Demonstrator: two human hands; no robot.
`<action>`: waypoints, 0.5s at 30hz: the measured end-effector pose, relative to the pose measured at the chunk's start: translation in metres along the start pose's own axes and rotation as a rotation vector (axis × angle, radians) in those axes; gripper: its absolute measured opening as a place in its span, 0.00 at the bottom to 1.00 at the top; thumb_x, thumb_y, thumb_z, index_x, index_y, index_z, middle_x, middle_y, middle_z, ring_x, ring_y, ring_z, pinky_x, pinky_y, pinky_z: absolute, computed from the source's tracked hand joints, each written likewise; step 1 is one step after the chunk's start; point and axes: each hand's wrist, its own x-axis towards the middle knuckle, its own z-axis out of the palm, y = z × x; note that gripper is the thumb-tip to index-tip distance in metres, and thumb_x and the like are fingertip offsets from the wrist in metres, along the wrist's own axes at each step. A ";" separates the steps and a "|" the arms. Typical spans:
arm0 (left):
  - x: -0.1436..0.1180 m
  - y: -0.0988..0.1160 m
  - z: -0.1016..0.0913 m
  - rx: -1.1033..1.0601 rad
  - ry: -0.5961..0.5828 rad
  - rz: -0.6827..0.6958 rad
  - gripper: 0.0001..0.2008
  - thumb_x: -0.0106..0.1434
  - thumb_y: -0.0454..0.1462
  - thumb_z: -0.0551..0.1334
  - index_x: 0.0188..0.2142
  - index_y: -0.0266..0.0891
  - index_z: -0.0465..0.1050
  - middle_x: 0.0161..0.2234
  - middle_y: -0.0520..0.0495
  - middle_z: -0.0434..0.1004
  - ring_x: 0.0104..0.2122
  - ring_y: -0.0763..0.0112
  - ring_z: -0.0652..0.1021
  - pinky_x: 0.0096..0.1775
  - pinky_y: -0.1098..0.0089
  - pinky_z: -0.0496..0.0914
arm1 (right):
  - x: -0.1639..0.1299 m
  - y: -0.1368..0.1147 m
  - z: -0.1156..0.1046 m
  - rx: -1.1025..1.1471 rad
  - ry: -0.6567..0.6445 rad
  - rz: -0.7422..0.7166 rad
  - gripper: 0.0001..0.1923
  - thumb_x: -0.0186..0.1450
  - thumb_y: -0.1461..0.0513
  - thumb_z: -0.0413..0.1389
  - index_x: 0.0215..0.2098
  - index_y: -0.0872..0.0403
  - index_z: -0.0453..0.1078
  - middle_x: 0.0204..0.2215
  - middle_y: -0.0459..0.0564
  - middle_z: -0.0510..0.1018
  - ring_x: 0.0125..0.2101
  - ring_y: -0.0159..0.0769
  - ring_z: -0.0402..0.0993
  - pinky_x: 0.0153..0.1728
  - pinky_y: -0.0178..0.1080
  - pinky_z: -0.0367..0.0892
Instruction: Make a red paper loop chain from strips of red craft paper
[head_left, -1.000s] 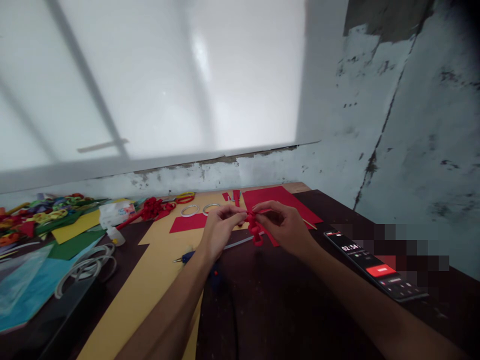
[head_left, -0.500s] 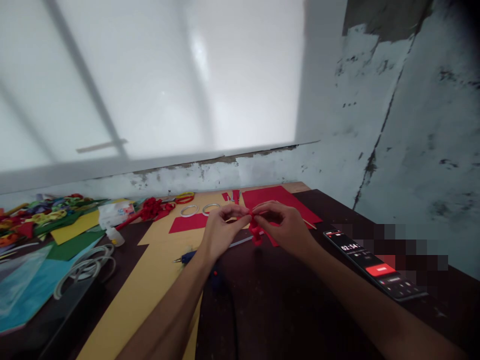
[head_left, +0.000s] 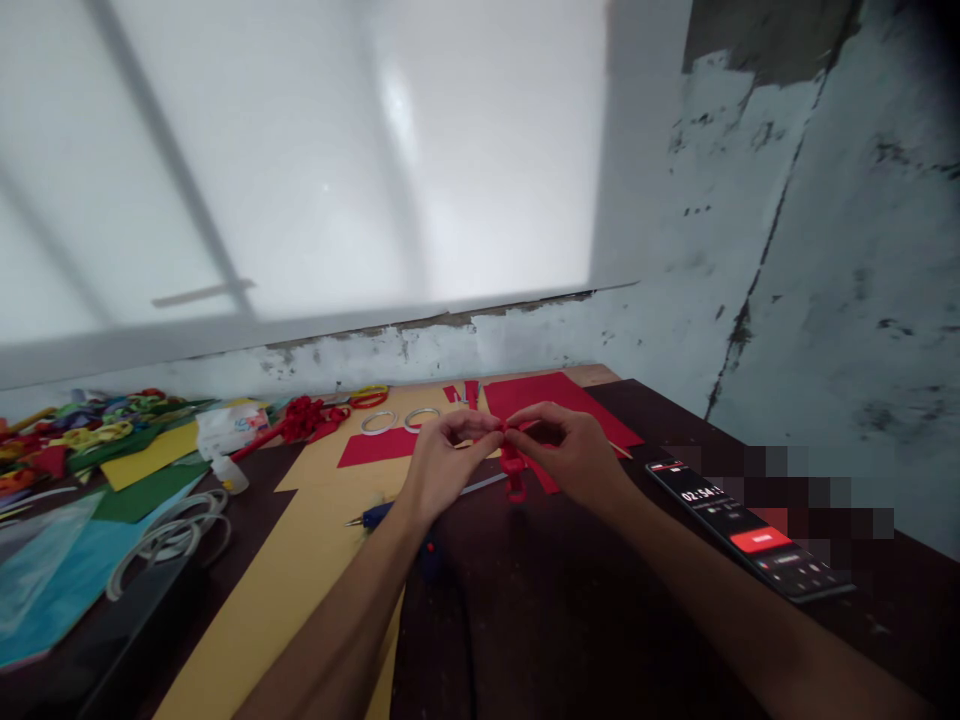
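Peeling pale-blue walls and a frosted window rise behind a dark wooden table (head_left: 570, 610) strewn with craft paper. Above its far middle, the left hand (head_left: 442, 462) and the right hand (head_left: 574, 452) meet fingertip to fingertip, both pinching the top of a short red paper chain (head_left: 513, 470). The chain sits right between the two grips at its upper end, and its lower links dangle free beneath the fingers, just above the tabletop. Thumb and forefinger of each hand are closed on the red paper; the other fingers curl loosely.

Behind the hands lies a flat red paper sheet (head_left: 559, 395), with a long yellow paper sheet (head_left: 300, 560) running down the table to the left. Two white tape rings (head_left: 397, 419) lie on the yellow sheet near the red one. A black smartphone with a lit timer screen (head_left: 746, 530) rests to the right, well apart from the hands. Far left sits a heap of coloured paper chains (head_left: 82, 430), blurred in detail.
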 end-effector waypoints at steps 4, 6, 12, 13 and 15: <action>0.000 -0.003 -0.001 0.004 0.026 -0.022 0.10 0.55 0.38 0.69 0.35 0.36 0.79 0.30 0.45 0.81 0.31 0.69 0.80 0.36 0.70 0.72 | 0.001 0.001 0.001 0.011 0.008 -0.002 0.09 0.63 0.57 0.59 0.38 0.52 0.78 0.32 0.51 0.83 0.34 0.40 0.81 0.36 0.40 0.74; 0.000 -0.003 -0.002 0.007 0.032 -0.021 0.09 0.55 0.38 0.69 0.36 0.36 0.79 0.30 0.45 0.82 0.31 0.68 0.80 0.36 0.70 0.72 | 0.001 0.001 0.001 0.045 0.001 0.014 0.09 0.63 0.57 0.59 0.38 0.52 0.78 0.32 0.51 0.83 0.34 0.40 0.81 0.36 0.40 0.74; -0.002 0.002 0.000 0.122 0.051 0.040 0.07 0.56 0.37 0.68 0.35 0.38 0.81 0.33 0.44 0.83 0.33 0.66 0.81 0.36 0.70 0.72 | 0.002 0.005 0.002 0.099 -0.003 0.049 0.10 0.61 0.56 0.62 0.38 0.53 0.78 0.32 0.51 0.84 0.33 0.39 0.81 0.34 0.39 0.74; -0.003 0.002 0.000 0.130 0.045 0.039 0.07 0.56 0.38 0.67 0.35 0.38 0.81 0.33 0.44 0.83 0.33 0.66 0.81 0.35 0.70 0.72 | 0.003 0.006 0.002 0.102 0.003 0.047 0.10 0.60 0.56 0.62 0.38 0.53 0.78 0.32 0.51 0.83 0.32 0.39 0.81 0.34 0.39 0.74; -0.003 0.004 0.000 0.121 0.030 0.023 0.07 0.56 0.38 0.68 0.34 0.38 0.81 0.32 0.44 0.83 0.32 0.66 0.81 0.35 0.70 0.72 | 0.003 0.007 0.002 0.108 0.008 0.046 0.10 0.60 0.56 0.62 0.38 0.53 0.78 0.32 0.50 0.83 0.32 0.39 0.80 0.34 0.39 0.74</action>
